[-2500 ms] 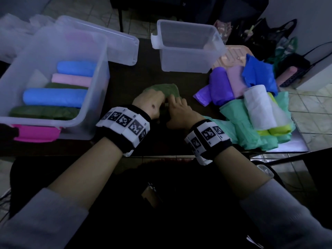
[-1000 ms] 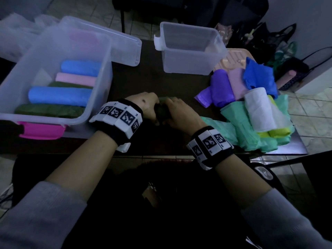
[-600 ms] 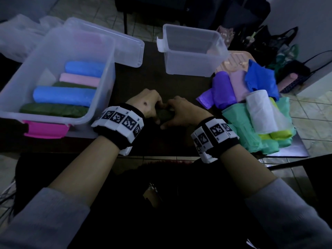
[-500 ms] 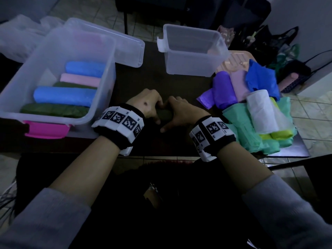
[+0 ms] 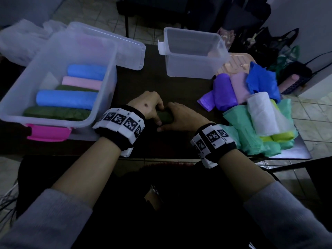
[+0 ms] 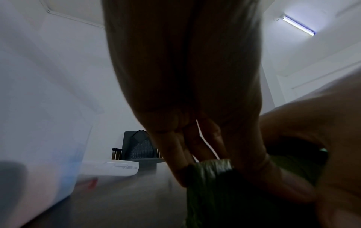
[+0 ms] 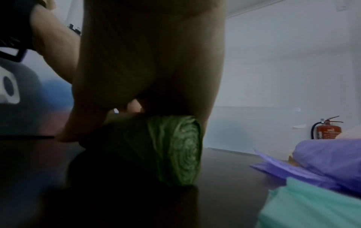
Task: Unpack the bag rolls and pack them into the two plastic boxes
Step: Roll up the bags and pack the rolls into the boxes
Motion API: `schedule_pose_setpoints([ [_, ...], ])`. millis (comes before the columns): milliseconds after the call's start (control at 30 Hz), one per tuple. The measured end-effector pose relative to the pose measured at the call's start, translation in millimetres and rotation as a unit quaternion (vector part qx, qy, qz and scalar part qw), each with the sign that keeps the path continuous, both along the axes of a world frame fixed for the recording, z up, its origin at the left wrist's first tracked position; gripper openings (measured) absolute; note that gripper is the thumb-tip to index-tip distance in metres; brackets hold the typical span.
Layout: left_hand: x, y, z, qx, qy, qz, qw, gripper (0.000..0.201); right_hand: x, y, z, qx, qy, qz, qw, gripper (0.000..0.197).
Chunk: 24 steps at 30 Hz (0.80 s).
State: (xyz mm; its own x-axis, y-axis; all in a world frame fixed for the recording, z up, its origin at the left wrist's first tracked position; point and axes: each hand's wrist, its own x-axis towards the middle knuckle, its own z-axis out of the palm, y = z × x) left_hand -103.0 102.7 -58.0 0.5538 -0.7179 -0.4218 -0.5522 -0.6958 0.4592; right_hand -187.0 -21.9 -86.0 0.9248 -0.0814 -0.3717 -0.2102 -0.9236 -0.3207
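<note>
Large box [image 5: 59, 51] holds five rolls (blue, pink, green); small box [image 5: 193, 51] empty.

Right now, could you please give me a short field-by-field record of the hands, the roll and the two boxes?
left hand: grips dark green bag roll
right hand: grips the same roll
roll position: on the dark table, between the hands
large plastic box: five rolls inside
small plastic box: no rolls visible inside
loose bag pile: on the table's right side
</note>
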Motion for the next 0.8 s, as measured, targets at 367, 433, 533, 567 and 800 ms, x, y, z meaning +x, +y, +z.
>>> schedule_pose_setpoints([
  [367, -3, 4, 2, -0.009, 0.012, -0.005, 1.000, 0.056, -10, 3, -5, -0.045, -0.028, 0.036, 0.998, 0.061],
  [433, -3, 5, 6, -0.020, 0.020, 0.005, 1.000, 0.057, -9, 5, -4, -0.031, -0.019, 0.025, 0.999, 0.061],
  [533, -1, 7, 29, -0.085, 0.026, 0.064, 0.994, 0.052, -6, 6, 0, 0.026, -0.031, -0.010, 0.999, 0.060],
  [567, 3, 8, 41, -0.117, 0.005, 0.086, 0.989, 0.049, -3, 7, 2, 0.043, -0.048, -0.026, 0.998, 0.059],
  [800, 75, 72, 125, -0.218, -0.139, 0.260, 0.930, 0.020, 35, 36, 47, 0.190, -0.142, -0.111, 0.965, 0.044],
])
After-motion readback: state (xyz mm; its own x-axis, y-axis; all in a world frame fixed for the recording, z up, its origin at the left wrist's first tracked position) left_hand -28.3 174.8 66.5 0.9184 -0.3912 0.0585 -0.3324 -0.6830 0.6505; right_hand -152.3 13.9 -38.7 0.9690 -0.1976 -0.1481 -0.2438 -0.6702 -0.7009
